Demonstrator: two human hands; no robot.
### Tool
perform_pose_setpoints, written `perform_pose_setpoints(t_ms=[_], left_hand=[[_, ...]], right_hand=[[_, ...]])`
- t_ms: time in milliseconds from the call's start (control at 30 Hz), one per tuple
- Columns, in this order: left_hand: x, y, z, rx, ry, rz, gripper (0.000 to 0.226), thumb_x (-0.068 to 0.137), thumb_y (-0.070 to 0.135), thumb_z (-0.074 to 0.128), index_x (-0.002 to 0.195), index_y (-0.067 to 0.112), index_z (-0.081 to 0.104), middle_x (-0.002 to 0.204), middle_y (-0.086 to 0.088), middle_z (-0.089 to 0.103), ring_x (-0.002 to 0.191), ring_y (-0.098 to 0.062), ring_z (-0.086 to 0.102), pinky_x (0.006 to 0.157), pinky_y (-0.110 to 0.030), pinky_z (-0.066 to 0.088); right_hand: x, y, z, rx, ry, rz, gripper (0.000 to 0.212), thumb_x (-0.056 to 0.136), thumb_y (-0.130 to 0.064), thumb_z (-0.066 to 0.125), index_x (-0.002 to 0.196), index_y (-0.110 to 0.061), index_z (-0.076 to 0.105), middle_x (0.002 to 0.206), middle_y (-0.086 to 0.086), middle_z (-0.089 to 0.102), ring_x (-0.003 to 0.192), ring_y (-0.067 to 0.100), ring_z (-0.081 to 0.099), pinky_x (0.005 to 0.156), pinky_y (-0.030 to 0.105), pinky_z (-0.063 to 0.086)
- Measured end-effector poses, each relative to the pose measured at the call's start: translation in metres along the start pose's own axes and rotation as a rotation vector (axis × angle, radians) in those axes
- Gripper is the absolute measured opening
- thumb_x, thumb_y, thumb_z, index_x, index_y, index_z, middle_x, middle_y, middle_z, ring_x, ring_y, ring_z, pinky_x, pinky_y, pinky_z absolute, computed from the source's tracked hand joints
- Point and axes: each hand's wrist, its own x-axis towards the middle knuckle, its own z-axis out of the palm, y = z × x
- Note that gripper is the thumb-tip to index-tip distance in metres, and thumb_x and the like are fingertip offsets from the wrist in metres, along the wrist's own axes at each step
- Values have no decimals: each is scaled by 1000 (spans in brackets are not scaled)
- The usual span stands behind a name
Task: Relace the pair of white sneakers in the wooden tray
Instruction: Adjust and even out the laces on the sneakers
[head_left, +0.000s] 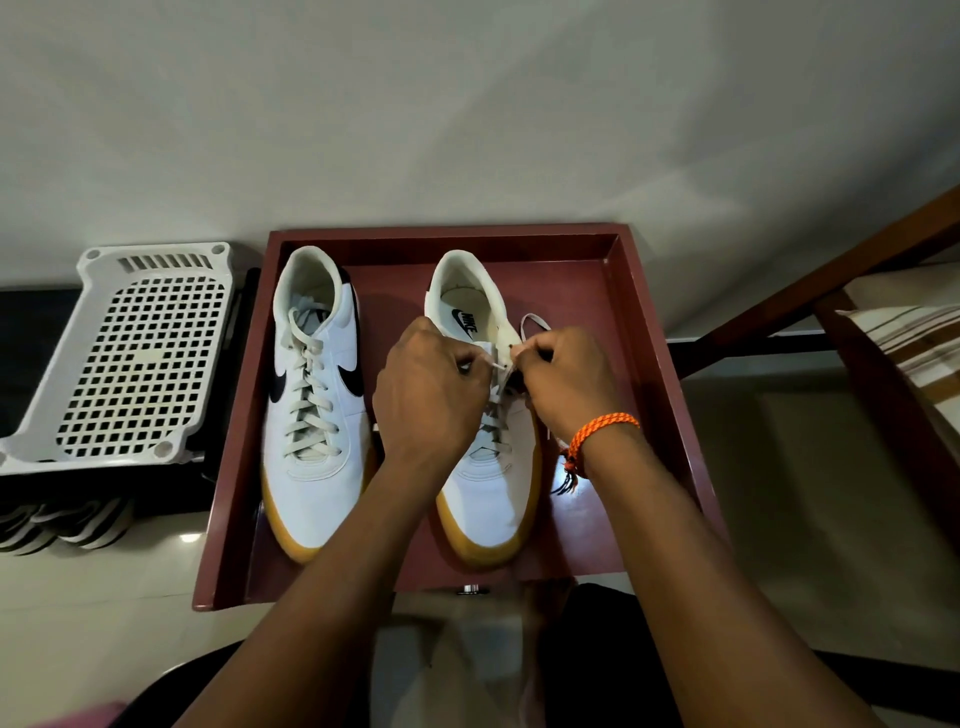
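Both hands pinching lace (500, 366), right sneaker (485, 457) (upper eyelets), wooden tray (644, 332)

Two white sneakers with gum soles sit side by side in the wooden tray (649, 332) — left sneaker (314, 405) fully laced, right sneaker (488, 483) only partway, its lace (532, 321) loose.

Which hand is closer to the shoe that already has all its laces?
Left. The left hand sits just beside the laced sneaker, while the right hand is past the other sneaker, farther away.
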Motion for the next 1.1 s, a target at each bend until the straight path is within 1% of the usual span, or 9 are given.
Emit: perform_pose_setpoints(t_ms=[100, 167, 467, 567, 667, 733, 833, 933, 1100], left_hand=[[-2, 1, 1, 6, 25, -11, 16, 97, 33, 76, 93, 19, 85, 104, 1, 63, 88, -21, 65, 69, -36, 52], [-4, 1, 3, 14, 58, 6, 17, 97, 34, 77, 93, 18, 84, 104, 0, 64, 88, -22, 66, 68, -35, 49], [-7, -6, 15, 123, 123, -13, 30, 98, 46, 66, 101, 18, 76, 93, 9, 51, 82, -18, 61, 61, -32, 38], [-8, -6, 14, 146, 114, 26, 27, 99, 44, 65, 101, 20, 77, 91, 10, 46, 75, -15, 52, 58, -31, 33], [-8, -6, 14, 103, 101, 47, 24, 98, 40, 71, 104, 19, 79, 85, 14, 42, 73, -10, 45, 53, -20, 27], [-8, -6, 13, 90, 96, 52, 23, 97, 39, 74, 104, 18, 80, 85, 14, 46, 74, -10, 49, 55, -20, 32], [-4, -8, 10, -6, 39, 73, 14, 96, 29, 78, 95, 16, 83, 90, 4, 57, 78, -17, 60, 62, -28, 40], [2, -14, 6, -105, -80, 135, 15, 96, 28, 73, 90, 19, 84, 84, 7, 52, 78, -16, 60, 63, -29, 42], [8, -22, -2, -100, -207, 195, 26, 92, 45, 78, 110, 28, 81, 100, 13, 58, 95, -10, 62, 81, -36, 54]], right_hand=[[0, 1, 0, 92, 8, 59, 27, 97, -15, 68, 73, -14, 79, 65, 6, 73, 69, 32, 73, 68, 52, 63], [-2, 0, 1, 111, 7, 75, 28, 97, -14, 69, 71, -16, 79, 65, 6, 73, 69, 32, 73, 68, 54, 63], [-3, -2, -2, 117, 6, 62, 25, 97, -15, 68, 76, -16, 81, 63, 5, 72, 64, 27, 72, 62, 41, 61], [-5, -3, -5, 144, -11, 57, 25, 97, -19, 70, 75, -15, 81, 62, 3, 72, 60, 19, 70, 57, 30, 56], [-4, -3, -7, 234, -70, 100, 27, 95, -25, 74, 71, -14, 80, 65, 8, 73, 63, 21, 70, 67, 37, 60], [-1, -2, -8, 291, -99, 146, 27, 94, -23, 73, 70, -13, 80, 64, 11, 71, 61, 24, 66, 65, 41, 58], [-1, 0, -13, 293, -129, 163, 24, 93, -9, 71, 71, -17, 79, 59, -1, 69, 60, 17, 66, 63, 32, 56], [-3, 2, -15, 218, -119, 93, 23, 89, -8, 78, 71, -23, 78, 67, -4, 75, 71, 13, 74, 68, 29, 58], [1, 4, -13, 227, -105, 127, 26, 88, -9, 78, 67, -23, 78, 70, -2, 76, 78, 17, 75, 78, 37, 64]])
